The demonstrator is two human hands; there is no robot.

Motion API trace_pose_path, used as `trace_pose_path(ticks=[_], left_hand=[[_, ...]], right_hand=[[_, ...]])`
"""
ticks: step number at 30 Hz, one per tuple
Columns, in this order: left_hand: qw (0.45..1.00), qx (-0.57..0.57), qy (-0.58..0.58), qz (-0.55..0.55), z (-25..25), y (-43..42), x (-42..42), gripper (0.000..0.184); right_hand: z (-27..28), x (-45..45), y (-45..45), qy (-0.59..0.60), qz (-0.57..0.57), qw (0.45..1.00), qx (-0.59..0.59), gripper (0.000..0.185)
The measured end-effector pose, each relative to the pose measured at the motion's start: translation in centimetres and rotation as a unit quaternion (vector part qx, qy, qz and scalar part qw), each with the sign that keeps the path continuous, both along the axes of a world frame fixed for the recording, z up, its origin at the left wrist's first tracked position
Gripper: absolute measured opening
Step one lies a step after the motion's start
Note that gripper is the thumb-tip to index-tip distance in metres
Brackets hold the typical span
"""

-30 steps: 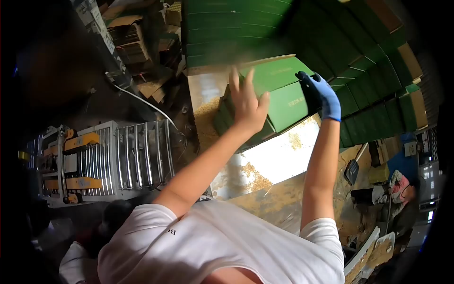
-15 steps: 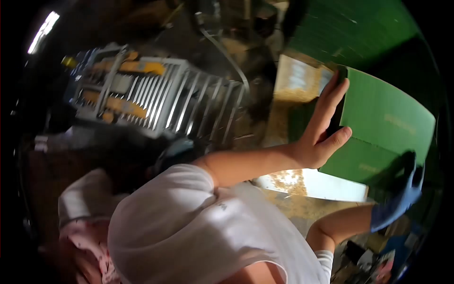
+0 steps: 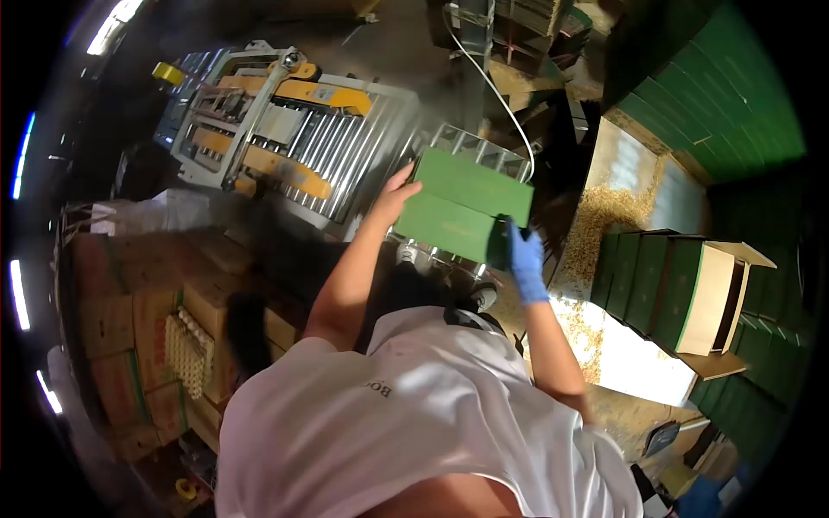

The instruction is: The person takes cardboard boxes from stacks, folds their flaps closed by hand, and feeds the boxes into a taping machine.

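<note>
1. At the head view's centre: green box (image 3: 462,211), broad face up with a seam across it, held between two hands above the end of a roller conveyor (image 3: 345,147). Whether its underside touches the rollers cannot be told.
2. Left hand (image 3: 394,203), bare: gripping the box's left edge, thumb lying on the upper face.
3. Right hand (image 3: 526,259), in a blue glove: gripping the box near its lower right corner; some fingers are hidden in dark shadow.
4. Conveyor carries orange-yellow side guides (image 3: 289,173). White cable (image 3: 511,110) hangs just beyond the box.
5. Right side: pale worktop (image 3: 635,367) strewn with tan flakes (image 3: 609,216). A row of green boxes (image 3: 635,268) stands there, the nearest with its end flaps spread.
6. Left side: stacked brown cartons (image 3: 112,319); moulded trays (image 3: 188,354) lean against them, well apart from both hands.
</note>
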State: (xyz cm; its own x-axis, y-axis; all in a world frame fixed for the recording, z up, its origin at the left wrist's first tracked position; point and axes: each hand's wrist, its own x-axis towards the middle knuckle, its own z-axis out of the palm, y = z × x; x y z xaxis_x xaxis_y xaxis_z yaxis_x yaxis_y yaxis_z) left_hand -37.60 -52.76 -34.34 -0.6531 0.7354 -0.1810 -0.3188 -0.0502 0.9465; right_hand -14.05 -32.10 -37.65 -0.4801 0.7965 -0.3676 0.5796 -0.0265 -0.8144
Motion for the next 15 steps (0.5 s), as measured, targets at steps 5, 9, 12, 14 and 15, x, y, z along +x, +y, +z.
trace_pose_path(ticks=[5, 9, 12, 14, 15], left_hand=[[0.963, -0.234, 0.094, -0.098, -7.2, 0.8, -7.1, 0.06], [0.742, -0.423, 0.52, 0.023, -7.6, -0.9, -8.2, 0.041], [0.678, -0.336, 0.643, -0.115, -6.6, -2.7, -10.1, 0.044], [0.691, -0.327, 0.613, -0.199, -4.5, -3.1, -8.5, 0.052], [0.681, -0.336, 0.615, -0.211, -3.7, -3.3, -7.9, 0.056]], right_hand=[[-7.9, -5.9, -6.8, 0.08, -0.125, 0.986, 0.072, 0.088], [-4.8, -9.6, -10.5, -0.135, -0.051, 0.984, -0.101, 0.102], [-2.0, -14.2, -12.4, -0.13, -0.027, 0.987, -0.087, 0.096], [-4.0, -18.0, -13.8, -0.101, -0.016, 0.993, -0.061, 0.093], [-1.9, -20.4, -14.6, -0.133, -0.035, 0.986, -0.096, 0.089]])
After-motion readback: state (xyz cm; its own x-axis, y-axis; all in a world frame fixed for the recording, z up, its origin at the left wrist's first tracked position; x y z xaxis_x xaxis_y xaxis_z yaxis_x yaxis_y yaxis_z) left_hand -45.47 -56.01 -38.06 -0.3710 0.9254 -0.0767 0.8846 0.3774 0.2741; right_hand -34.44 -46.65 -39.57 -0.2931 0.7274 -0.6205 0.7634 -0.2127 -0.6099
